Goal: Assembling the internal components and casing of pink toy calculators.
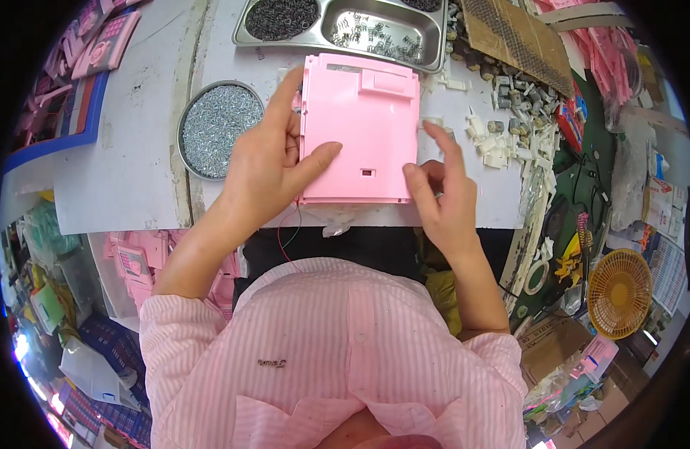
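A pink plastic housing panel (pixel 352 127), roughly square, with a raised block near its top and a small rectangular slot low down, is held over the white worktable. My left hand (pixel 274 153) is closed around its left edge, thumb across the front face and fingers behind. At the lower right edge, the thumb of my right hand (pixel 444 183) touches the panel, its index finger stretched upward beside it and the other fingers curled. Thin red and dark wires (pixel 291 224) hang below the panel's lower left corner.
Left of the panel stands a round dish (pixel 221 129) of small metal screws. A steel compartment tray (pixel 330 46) with springs is behind. Small motors and white plastic parts (pixel 502 127) lie to the right, below a cardboard piece (pixel 521 41). A blue-edged tray (pixel 64 142) holds pink parts far left.
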A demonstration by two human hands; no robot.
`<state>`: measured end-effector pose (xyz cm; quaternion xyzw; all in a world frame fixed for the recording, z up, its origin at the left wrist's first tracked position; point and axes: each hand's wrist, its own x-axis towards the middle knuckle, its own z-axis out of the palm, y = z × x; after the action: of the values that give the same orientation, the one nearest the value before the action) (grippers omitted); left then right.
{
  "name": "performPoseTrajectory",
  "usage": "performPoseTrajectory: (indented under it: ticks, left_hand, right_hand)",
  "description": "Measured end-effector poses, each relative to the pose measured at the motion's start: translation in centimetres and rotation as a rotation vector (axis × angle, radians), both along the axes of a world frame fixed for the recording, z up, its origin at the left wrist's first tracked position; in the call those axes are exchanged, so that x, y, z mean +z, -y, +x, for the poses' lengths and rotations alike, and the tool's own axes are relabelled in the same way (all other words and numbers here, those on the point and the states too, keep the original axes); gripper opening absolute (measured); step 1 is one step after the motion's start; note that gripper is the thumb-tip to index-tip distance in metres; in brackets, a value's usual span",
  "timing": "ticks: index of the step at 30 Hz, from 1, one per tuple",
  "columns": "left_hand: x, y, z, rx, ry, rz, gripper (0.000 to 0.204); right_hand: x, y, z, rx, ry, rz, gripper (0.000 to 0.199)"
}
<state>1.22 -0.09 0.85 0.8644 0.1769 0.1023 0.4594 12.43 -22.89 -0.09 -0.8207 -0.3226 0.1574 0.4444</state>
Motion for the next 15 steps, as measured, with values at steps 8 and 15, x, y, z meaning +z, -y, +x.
performPoseTrajectory:
  ticks: [8, 15]
  left_hand:
    - [-1.8, -0.2, -0.4, 0.035, 0.064, 0.009, 0.073]
    - [-3.5, 1.7, -3.8, 0.197, 0.035, 0.041, 0.052]
  right_hand:
    - [-1.9, -1.2, 0.1, 0.067, 0.074, -0.055, 0.046]
    - [-2.3, -2.0, 0.8, 0.269, 0.465, -0.182, 0.053]
